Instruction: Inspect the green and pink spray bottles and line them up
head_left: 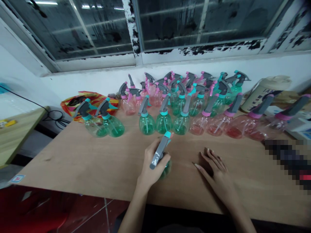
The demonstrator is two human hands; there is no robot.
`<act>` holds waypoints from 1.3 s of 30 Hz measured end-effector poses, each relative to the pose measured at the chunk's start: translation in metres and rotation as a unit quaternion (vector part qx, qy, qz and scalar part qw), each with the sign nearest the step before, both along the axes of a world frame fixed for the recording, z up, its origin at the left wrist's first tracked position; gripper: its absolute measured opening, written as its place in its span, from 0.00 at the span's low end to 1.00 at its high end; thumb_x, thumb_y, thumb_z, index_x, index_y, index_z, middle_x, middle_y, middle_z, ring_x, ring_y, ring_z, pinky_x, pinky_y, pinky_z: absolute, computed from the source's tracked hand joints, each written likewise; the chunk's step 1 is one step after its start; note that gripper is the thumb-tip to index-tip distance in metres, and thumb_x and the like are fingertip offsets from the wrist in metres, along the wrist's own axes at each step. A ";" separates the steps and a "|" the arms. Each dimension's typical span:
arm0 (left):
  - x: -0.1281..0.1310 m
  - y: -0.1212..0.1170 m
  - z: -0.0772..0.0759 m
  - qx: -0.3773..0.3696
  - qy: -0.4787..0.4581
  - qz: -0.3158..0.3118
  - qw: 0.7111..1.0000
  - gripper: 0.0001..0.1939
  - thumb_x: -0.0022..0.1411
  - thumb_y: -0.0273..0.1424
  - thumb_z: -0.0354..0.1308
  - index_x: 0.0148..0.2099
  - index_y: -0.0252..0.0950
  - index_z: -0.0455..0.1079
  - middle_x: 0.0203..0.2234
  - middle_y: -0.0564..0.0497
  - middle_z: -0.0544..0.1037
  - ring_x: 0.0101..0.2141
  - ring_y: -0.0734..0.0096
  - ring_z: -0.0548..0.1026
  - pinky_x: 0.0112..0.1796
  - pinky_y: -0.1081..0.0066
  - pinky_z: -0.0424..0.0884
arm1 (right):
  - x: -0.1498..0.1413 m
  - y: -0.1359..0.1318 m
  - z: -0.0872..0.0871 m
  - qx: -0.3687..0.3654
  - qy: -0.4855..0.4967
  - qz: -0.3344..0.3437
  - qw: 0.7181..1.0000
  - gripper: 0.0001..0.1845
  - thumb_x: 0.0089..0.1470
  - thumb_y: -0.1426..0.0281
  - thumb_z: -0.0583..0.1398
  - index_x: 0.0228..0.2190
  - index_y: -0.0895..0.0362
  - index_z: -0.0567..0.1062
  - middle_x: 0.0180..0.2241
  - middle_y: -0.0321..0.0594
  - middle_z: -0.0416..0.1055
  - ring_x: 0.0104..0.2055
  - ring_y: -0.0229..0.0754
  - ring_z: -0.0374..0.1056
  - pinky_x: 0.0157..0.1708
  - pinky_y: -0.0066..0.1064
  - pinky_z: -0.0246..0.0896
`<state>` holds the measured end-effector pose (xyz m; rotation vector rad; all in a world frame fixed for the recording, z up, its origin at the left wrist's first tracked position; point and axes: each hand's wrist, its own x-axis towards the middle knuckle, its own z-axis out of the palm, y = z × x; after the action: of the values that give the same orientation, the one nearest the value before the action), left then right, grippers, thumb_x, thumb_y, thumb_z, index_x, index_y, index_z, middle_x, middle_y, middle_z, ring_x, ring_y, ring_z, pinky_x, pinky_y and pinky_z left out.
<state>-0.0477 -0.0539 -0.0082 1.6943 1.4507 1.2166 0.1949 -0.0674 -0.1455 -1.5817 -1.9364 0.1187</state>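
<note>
My left hand [152, 166] is wrapped round a green spray bottle [163, 154] with a grey trigger head and teal nozzle, standing on the wooden table [85, 161] in front of me. My right hand [216, 170] lies flat on the table beside it, fingers stretched out, holding nothing. Behind them stand rows of spray bottles: several green ones [147, 123] in the middle and left, and several pink ones [216, 124] to the right.
A red and yellow bag [73, 102] lies at the table's back left, near two green bottles [104, 124]. A beige container [262, 90] and boxes sit at the far right. A window and white wall run behind. Black cables hang at left.
</note>
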 end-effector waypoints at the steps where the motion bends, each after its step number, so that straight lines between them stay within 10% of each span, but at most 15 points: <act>1: 0.000 0.000 0.000 -0.003 0.002 0.001 1.000 0.13 0.52 0.24 0.54 0.41 0.39 0.71 0.25 0.52 0.74 0.26 0.69 0.71 0.31 0.67 0.72 | 0.000 0.000 0.000 -0.001 0.002 0.001 1.000 0.33 0.57 0.50 0.50 0.54 0.58 0.66 0.59 0.51 0.61 0.63 0.52 0.51 0.59 0.52 0.47; 25: 0.001 0.002 0.010 -0.015 0.008 -0.037 0.999 0.05 0.59 0.34 0.57 0.36 0.39 0.69 0.32 0.48 0.78 0.33 0.64 0.77 0.39 0.64 0.72 | 0.001 0.000 -0.002 -0.004 0.020 0.001 1.000 0.32 0.56 0.50 0.51 0.55 0.55 0.65 0.60 0.49 0.60 0.63 0.53 0.52 0.58 0.54 0.47; 39: -0.010 -0.003 0.007 -0.010 -0.014 -0.068 0.998 0.43 0.43 0.36 0.72 0.60 0.43 0.58 0.56 0.44 0.68 0.54 0.55 0.68 0.52 0.58 0.66 | 0.002 0.001 -0.004 0.008 0.011 0.007 1.000 0.33 0.56 0.49 0.50 0.54 0.58 0.66 0.59 0.50 0.61 0.63 0.54 0.52 0.58 0.54 0.48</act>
<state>-0.0573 -0.0568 -0.0012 1.7258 1.3035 1.1442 0.1965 -0.0664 -0.1496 -1.5513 -1.9266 0.1254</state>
